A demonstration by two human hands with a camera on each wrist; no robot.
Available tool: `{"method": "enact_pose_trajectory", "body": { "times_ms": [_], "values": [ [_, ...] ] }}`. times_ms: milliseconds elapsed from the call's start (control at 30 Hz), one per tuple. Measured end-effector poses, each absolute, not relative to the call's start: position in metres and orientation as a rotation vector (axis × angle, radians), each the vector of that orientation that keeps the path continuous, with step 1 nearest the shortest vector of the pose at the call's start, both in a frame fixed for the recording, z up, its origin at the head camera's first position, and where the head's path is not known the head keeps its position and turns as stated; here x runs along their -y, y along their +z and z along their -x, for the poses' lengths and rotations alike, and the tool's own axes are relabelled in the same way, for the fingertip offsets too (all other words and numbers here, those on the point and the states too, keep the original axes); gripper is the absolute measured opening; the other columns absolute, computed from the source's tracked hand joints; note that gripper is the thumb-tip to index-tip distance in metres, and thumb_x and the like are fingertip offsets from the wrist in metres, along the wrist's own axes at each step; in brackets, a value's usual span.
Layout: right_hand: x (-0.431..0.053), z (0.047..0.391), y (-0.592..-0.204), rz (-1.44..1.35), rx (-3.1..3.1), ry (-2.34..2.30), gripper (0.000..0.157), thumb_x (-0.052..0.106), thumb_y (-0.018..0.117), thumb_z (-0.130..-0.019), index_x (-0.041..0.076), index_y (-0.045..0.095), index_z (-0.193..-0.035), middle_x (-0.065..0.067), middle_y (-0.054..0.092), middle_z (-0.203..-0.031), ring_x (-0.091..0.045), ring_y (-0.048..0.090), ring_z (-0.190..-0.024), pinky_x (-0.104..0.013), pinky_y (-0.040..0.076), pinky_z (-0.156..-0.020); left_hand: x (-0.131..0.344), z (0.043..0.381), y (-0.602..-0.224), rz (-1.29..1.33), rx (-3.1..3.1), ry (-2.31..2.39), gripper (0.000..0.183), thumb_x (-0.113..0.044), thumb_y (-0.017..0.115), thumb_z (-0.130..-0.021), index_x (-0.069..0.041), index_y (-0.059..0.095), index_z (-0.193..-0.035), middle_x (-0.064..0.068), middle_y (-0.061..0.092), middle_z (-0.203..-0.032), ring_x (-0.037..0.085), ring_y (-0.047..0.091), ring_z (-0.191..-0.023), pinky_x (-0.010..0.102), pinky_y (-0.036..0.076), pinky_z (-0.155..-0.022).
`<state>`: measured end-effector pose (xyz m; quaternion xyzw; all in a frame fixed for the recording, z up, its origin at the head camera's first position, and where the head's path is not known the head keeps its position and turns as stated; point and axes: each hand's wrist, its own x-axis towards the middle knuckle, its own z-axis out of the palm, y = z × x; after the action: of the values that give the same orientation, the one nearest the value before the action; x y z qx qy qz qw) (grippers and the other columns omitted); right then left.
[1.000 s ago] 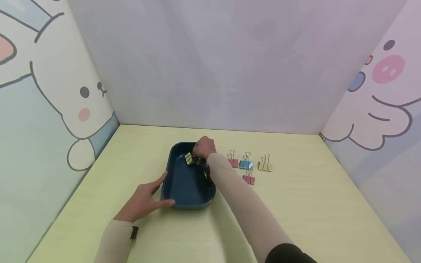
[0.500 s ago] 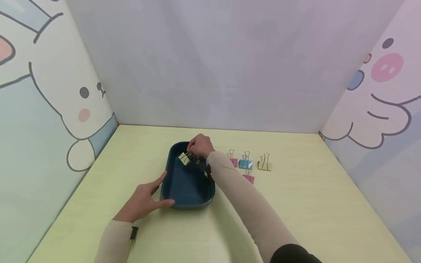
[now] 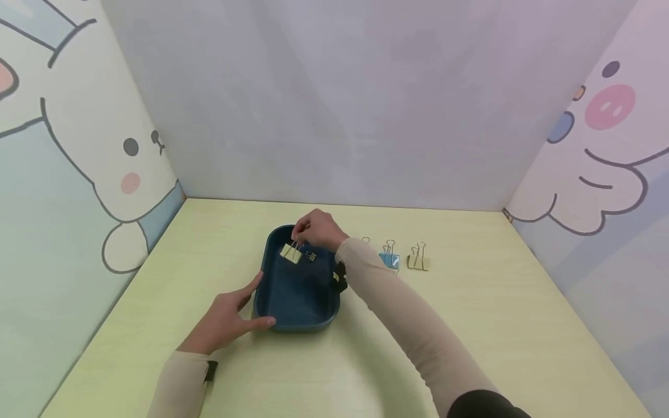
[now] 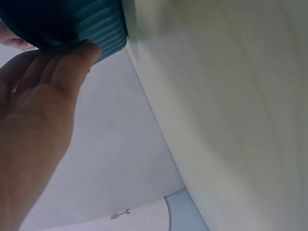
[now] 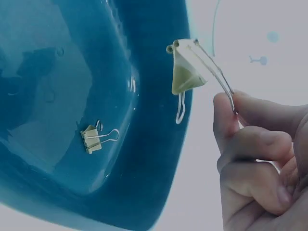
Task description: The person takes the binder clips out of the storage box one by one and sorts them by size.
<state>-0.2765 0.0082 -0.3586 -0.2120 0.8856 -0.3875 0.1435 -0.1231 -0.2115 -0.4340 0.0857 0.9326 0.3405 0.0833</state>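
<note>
A dark blue tray (image 3: 298, 307) sits on the table. My left hand (image 3: 225, 322) rests against its left side, fingers fairly straight, thumb at the near left corner. Over the far part of the tray, my right hand (image 3: 320, 229) pinches a yellow binder clip (image 3: 291, 253) by one wire handle between thumb and index finger. In the right wrist view that binder clip (image 5: 185, 72) dangles, tilted, near the tray's rim. A smaller yellow binder clip (image 5: 91, 139) lies on the tray's floor.
Right of the tray stand a blue binder clip (image 3: 389, 259) and a yellow one (image 3: 418, 263). A wire handle (image 3: 366, 239) shows above my right sleeve (image 3: 402, 313), which hides what lies beneath. A pale wall (image 3: 345, 116) rises behind the table; cartoon-printed panels flank it.
My right hand has shifted left and slightly up with the yellow binder clip, uncovering the small clip in the tray. The right sleeve now covers the pink clips. My left hand stays put.
</note>
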Motion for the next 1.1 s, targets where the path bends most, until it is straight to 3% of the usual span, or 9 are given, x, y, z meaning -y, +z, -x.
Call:
{"method": "enact_pose_trajectory", "body": {
  "times_ms": [233,467,600,700,833,933,1100],
  "values": [
    [-0.022,0.273,-0.356,0.692,-2.428,-1.145,0.018,0.016,0.067,-0.097,0.003,0.078,-0.105,-0.008,0.077,-0.096,-0.032,0.071,-0.100,-0.028,0.054,-0.079,0.212,0.123,-0.435,-0.250,-2.790,1.013,0.108,-0.065,0.075,-0.077,-0.017,0.025,-0.160,0.022,0.036,-0.160,0.044,0.050,-0.138,0.054,0.049,-0.109],
    [-0.041,0.264,-0.348,0.757,-2.382,-1.145,0.016,0.017,0.069,-0.096,0.007,0.079,-0.103,-0.003,0.077,-0.097,-0.031,0.067,-0.096,-0.027,0.053,-0.077,0.212,0.124,-0.438,-0.248,-2.788,1.030,0.108,-0.065,0.076,-0.076,-0.018,0.026,-0.160,0.021,0.035,-0.160,0.044,0.049,-0.139,0.053,0.049,-0.110],
    [-0.059,0.256,-0.344,0.813,-2.361,-1.129,0.014,0.017,0.070,-0.095,0.009,0.079,-0.102,-0.002,0.077,-0.097,-0.037,0.068,-0.099,-0.035,0.058,-0.083,0.213,0.124,-0.438,-0.266,-2.790,1.055,0.106,-0.062,0.077,-0.077,-0.018,0.027,-0.160,0.022,0.035,-0.160,0.044,0.051,-0.137,0.052,0.050,-0.109],
    [-0.074,0.248,-0.341,0.854,-2.364,-1.110,0.010,0.018,0.071,-0.095,0.016,0.080,-0.098,-0.001,0.077,-0.096,-0.030,0.070,-0.094,-0.040,0.060,-0.085,0.213,0.123,-0.437,-0.273,-2.786,1.065,0.105,-0.061,0.078,-0.077,-0.018,0.028,-0.159,0.022,0.034,-0.161,0.045,0.050,-0.138,0.052,0.050,-0.109],
    [-0.094,0.240,-0.338,0.903,-2.345,-1.097,0.010,0.018,0.071,-0.094,0.023,0.080,-0.093,-0.005,0.078,-0.095,-0.021,0.064,-0.074,-0.029,0.052,-0.060,0.212,0.123,-0.437,-0.271,-2.792,1.052,0.106,-0.060,0.079,-0.077,-0.018,0.028,-0.159,0.022,0.034,-0.161,0.045,0.050,-0.138,0.052,0.050,-0.109],
    [-0.109,0.237,-0.337,0.918,-2.314,-1.124,0.009,0.018,0.072,-0.094,0.019,0.080,-0.095,-0.010,0.077,-0.094,-0.022,0.057,-0.066,-0.026,0.044,-0.053,0.213,0.122,-0.439,-0.273,-2.799,1.046,0.105,-0.058,0.079,-0.077,-0.017,0.028,-0.159,0.023,0.035,-0.160,0.044,0.051,-0.137,0.052,0.050,-0.109],
    [-0.129,0.232,-0.339,0.972,-2.331,-1.148,0.010,0.013,0.073,-0.092,0.010,0.080,-0.098,-0.008,0.078,-0.093,-0.016,0.065,-0.073,-0.030,0.060,-0.073,0.214,0.122,-0.438,-0.266,-2.800,1.046,0.105,-0.057,0.079,-0.078,-0.018,0.028,-0.160,0.022,0.034,-0.161,0.045,0.051,-0.137,0.052,0.051,-0.109]
  ]
}}
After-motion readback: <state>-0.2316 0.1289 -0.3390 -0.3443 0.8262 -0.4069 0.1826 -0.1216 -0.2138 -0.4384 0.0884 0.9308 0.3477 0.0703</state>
